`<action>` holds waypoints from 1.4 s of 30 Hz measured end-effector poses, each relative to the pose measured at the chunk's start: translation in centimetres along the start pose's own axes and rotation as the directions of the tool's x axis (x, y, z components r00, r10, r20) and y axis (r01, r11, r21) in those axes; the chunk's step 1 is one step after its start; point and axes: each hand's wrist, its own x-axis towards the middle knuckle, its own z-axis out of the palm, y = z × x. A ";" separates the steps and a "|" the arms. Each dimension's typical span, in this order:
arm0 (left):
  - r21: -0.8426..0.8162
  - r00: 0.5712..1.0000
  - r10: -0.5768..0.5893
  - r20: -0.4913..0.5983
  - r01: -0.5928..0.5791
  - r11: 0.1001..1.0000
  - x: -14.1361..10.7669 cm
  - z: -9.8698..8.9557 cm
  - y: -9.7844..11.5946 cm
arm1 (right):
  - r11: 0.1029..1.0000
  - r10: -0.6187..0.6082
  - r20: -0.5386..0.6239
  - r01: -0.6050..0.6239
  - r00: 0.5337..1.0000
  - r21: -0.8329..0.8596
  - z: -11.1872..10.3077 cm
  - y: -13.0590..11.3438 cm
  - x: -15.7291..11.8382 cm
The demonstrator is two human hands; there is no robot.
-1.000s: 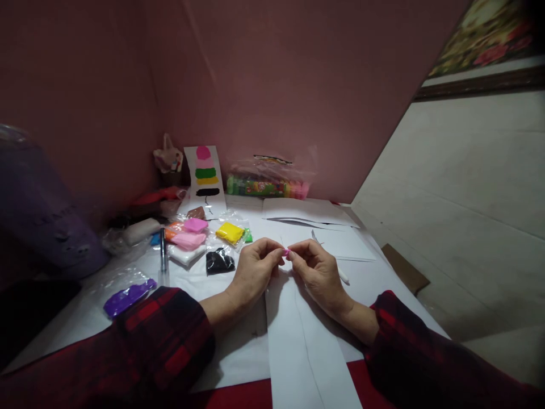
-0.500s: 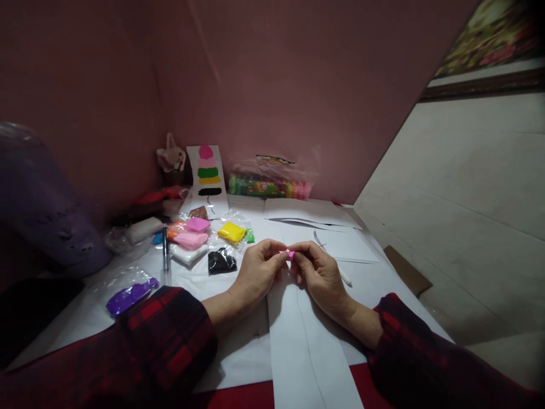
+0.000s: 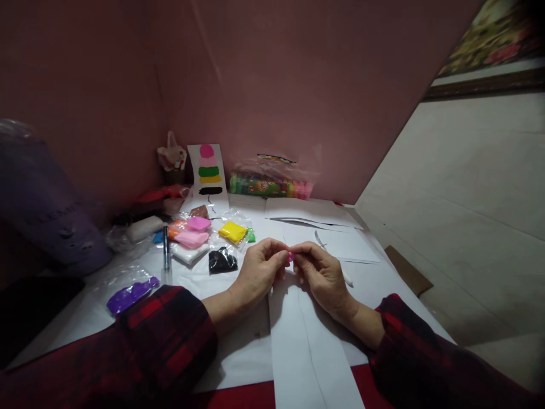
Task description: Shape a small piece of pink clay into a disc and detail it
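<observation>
Between the fingertips of both hands is a small lump of bright pink clay (image 3: 291, 257), mostly covered by the fingers. My left hand (image 3: 263, 270) pinches it from the left, and my right hand (image 3: 319, 275) grips it from the right with thumb and forefinger. Both hands are held above a long white paper strip (image 3: 313, 352) that has a thin line running down it. Left of my left hand lies a bag of black clay (image 3: 222, 260), with a bag of yellow clay (image 3: 232, 232) behind it.
Bags of pink clay (image 3: 191, 240) and purple clay (image 3: 131, 295) lie to the left beside a pen (image 3: 166, 250). A card with painted colour patches (image 3: 193, 170) leans on the wall near a bagged marker set (image 3: 268, 186). A white tool (image 3: 348, 278) lies right; a purple tumbler (image 3: 55, 227) stands left.
My fingers have closed further over the pink clay, so less of it shows. Both hands stay in nearly the same place; the view has shifted very slightly.
</observation>
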 end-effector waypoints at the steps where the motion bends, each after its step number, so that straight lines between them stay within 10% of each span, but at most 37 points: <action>1: 0.007 1.000 0.006 -0.006 -0.006 1.000 0.0 0.0 0.0 | 1.000 0.013 0.010 -0.013 1.000 0.008 0.0 0.1 0.0; 42: 0.022 0.997 -0.072 0.032 0.071 0.997 -0.2 -0.3 0.1 | 0.961 -0.169 0.048 0.176 0.984 -0.215 -0.2 -0.4 -0.1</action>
